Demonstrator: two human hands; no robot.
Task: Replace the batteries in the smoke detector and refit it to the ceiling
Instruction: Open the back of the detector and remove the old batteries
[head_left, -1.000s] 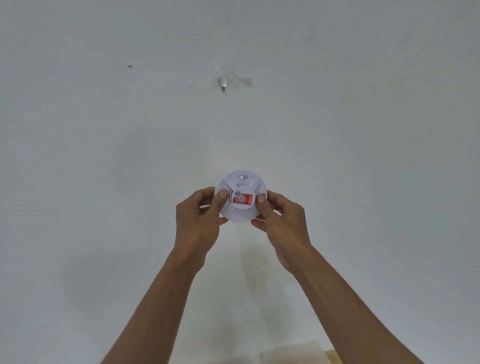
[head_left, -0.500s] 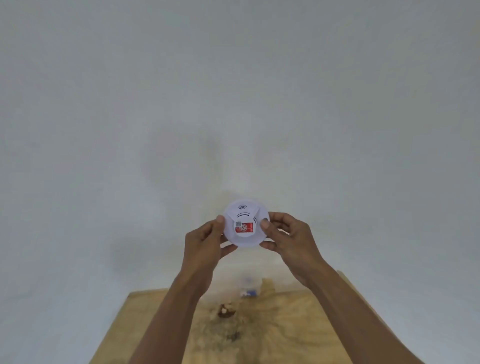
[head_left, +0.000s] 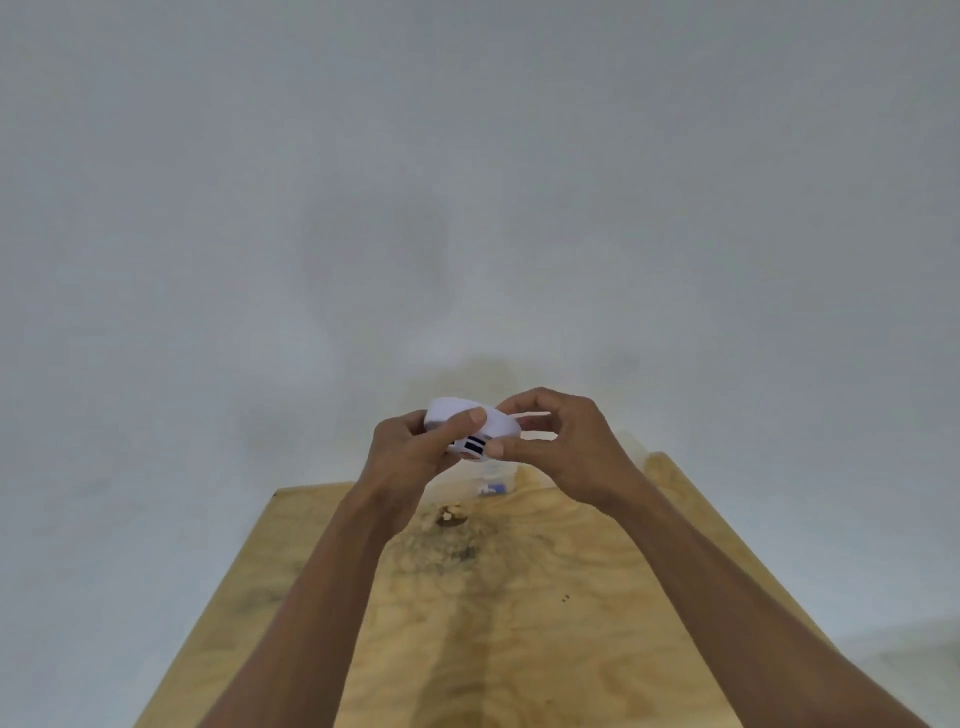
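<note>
I hold a round white smoke detector (head_left: 498, 423) in both hands, above the far end of a wooden table (head_left: 519, 597). It is tilted, so I see its white rim and dark slots on its underside. My left hand (head_left: 415, 454) grips its left side with the thumb across the top. My right hand (head_left: 561, 447) pinches its right edge between thumb and fingers. A small clear container (head_left: 493, 480) with something blue in it stands on the table just below the detector.
A plain white wall fills the upper view. The plywood table has a dark stain and a knot (head_left: 452, 514) near its far end. Pale floor shows on both sides of the table.
My view has swung down from the ceiling to the table. Both hands have lowered the detector and tilted it from face-on to nearly edge-on.
</note>
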